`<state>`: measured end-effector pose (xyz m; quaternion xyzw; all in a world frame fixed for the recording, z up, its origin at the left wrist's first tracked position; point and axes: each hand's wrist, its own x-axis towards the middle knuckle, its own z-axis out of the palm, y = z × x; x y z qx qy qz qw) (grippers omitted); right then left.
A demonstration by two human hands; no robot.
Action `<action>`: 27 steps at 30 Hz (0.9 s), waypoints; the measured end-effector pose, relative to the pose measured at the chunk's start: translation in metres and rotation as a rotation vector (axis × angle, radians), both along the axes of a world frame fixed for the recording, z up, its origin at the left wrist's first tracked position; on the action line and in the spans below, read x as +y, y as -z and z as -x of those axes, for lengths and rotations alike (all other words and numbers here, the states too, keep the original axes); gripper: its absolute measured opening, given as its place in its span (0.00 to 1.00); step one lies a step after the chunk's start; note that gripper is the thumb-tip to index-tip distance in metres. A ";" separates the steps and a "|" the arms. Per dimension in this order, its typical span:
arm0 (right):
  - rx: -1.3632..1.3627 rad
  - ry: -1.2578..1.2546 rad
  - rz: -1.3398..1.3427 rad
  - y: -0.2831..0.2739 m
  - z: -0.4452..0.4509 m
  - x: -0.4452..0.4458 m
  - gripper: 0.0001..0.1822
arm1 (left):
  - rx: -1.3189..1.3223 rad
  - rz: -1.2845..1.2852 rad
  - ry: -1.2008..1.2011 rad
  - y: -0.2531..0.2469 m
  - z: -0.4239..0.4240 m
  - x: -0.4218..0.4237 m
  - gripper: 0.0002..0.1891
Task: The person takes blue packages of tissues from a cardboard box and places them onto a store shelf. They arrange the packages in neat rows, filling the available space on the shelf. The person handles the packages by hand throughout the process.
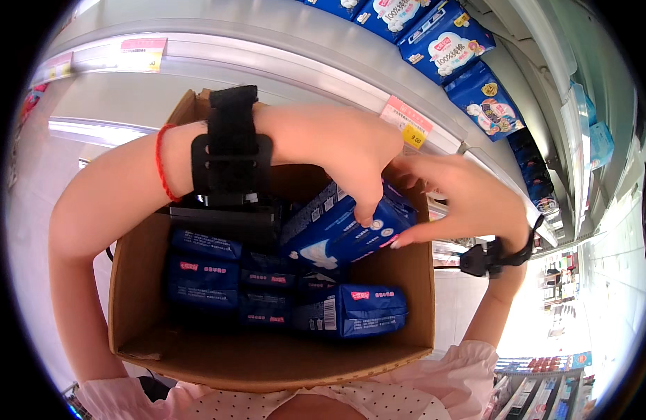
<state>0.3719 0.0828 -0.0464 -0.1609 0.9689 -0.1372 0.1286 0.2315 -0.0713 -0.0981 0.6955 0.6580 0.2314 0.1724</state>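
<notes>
An open cardboard box (281, 367) is held before my body, with several blue soft packs inside. My left hand (349, 149) reaches over the far side of the box. Its thumb presses on the printed face of a tilted blue pack (328, 236), while its fingers are hidden behind that pack. At the pack's right end is my right hand (464, 197), fingers and thumb spread over the box's right wall. The right thumb tip lies at the pack's edge; whether that hand grips it is unclear. Another blue pack (375, 310) rests below, at the front right.
A shelf with a clear front rail (302, 55) runs just beyond the box. Blue packs (448, 50) line its back at the upper right. Price tags (413, 128) hang on the rail. A black device (226, 223) on my left wrist hangs into the box.
</notes>
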 end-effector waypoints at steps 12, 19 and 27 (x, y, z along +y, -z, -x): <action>0.317 -0.288 0.248 -0.021 -0.027 0.015 0.28 | -0.538 0.144 0.421 -0.007 0.024 0.013 0.29; 0.666 -0.547 -0.402 0.020 -0.025 -0.040 0.22 | -0.497 0.153 0.544 0.012 0.017 0.021 0.31; 0.231 -0.567 -0.107 0.027 -0.008 -0.033 0.30 | -0.540 0.102 0.551 0.035 0.019 0.021 0.25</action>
